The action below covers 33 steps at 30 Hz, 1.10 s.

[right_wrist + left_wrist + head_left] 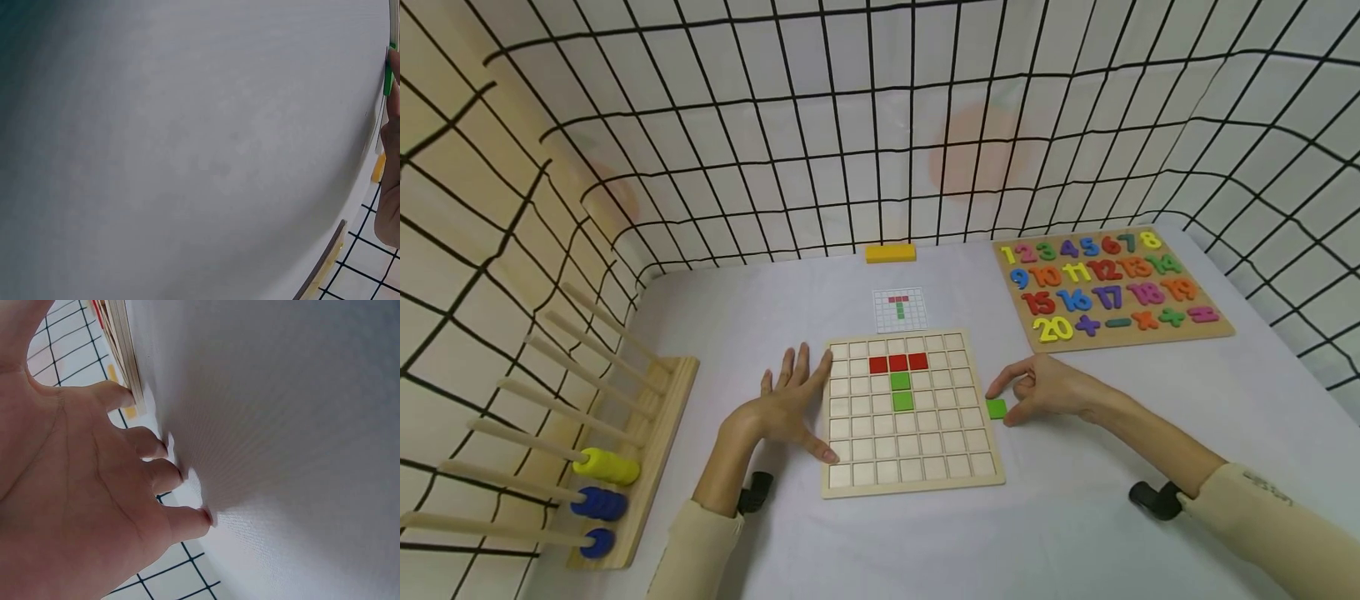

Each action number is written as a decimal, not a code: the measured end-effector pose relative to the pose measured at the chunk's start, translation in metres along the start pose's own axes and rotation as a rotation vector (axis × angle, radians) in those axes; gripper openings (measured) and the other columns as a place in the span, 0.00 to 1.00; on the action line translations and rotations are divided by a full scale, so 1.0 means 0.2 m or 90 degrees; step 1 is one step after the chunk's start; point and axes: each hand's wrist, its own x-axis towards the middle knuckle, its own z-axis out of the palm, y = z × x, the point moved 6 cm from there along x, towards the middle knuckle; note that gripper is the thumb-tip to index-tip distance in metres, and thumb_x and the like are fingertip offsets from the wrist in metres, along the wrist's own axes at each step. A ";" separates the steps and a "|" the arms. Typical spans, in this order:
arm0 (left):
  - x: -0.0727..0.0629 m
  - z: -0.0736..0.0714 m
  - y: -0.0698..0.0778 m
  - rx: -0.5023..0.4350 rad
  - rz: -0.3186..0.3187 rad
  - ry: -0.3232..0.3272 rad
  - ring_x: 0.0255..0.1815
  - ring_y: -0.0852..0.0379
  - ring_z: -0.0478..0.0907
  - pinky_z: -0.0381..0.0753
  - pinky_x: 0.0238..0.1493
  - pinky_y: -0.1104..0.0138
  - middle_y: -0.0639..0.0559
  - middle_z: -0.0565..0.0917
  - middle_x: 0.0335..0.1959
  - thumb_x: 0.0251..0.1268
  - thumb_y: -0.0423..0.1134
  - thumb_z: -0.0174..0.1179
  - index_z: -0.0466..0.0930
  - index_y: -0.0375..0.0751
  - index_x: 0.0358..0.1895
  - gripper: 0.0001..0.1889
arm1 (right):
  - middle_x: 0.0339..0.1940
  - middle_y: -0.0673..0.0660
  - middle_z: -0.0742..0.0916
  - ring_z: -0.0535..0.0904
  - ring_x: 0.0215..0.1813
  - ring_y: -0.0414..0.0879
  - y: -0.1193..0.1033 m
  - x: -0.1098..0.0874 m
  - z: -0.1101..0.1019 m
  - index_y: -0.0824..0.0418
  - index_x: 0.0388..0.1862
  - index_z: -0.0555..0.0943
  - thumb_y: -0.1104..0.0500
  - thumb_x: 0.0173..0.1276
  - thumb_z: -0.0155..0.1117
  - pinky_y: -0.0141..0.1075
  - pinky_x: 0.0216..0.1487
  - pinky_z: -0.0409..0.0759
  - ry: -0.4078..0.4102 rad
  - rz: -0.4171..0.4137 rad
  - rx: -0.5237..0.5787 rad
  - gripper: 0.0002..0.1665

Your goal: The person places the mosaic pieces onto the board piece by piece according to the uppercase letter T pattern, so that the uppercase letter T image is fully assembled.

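A wooden grid board [887,450] lies flat in the middle of the white table. On it three red tiles [898,363] form a row, with two green tiles [902,401] in a column below the middle one. My left hand [786,412] is spread along the board's left side, thumb on the lower left edge and index fingertip near the upper left corner. In the left wrist view its other fingertips [164,450] rest on the cloth. Just off the board's right edge, my right hand [1048,390] pinches a loose green tile [996,408] between thumb and index finger.
Above the board lies a small pattern card [900,310], with a yellow block [891,253] behind it. A number puzzle board [1120,325] is at the back right. A peg stand [662,433] with yellow and blue beads stands left. Black wire mesh [880,133] encloses the table.
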 end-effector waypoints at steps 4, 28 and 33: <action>-0.02 -0.01 0.02 0.017 -0.010 -0.004 0.84 0.32 0.17 0.25 0.78 0.29 0.33 0.22 0.84 0.34 0.59 0.86 0.31 0.47 0.86 0.80 | 0.17 0.47 0.68 0.60 0.23 0.41 0.01 0.00 0.00 0.66 0.54 0.86 0.63 0.55 0.81 0.33 0.30 0.57 0.010 0.006 -0.009 0.26; -0.02 -0.01 0.01 0.033 -0.016 -0.002 0.84 0.32 0.18 0.27 0.78 0.29 0.33 0.24 0.84 0.35 0.59 0.86 0.32 0.46 0.86 0.80 | 0.15 0.47 0.65 0.57 0.22 0.40 -0.22 0.04 0.09 0.64 0.53 0.87 0.58 0.60 0.79 0.34 0.33 0.61 0.039 -0.081 -0.035 0.22; -0.01 -0.01 0.01 0.039 -0.020 0.000 0.85 0.33 0.18 0.27 0.79 0.30 0.34 0.23 0.84 0.35 0.59 0.86 0.32 0.47 0.86 0.80 | 0.14 0.47 0.65 0.56 0.21 0.40 -0.35 0.11 0.24 0.65 0.52 0.87 0.61 0.61 0.78 0.31 0.26 0.55 0.023 -0.087 -0.005 0.21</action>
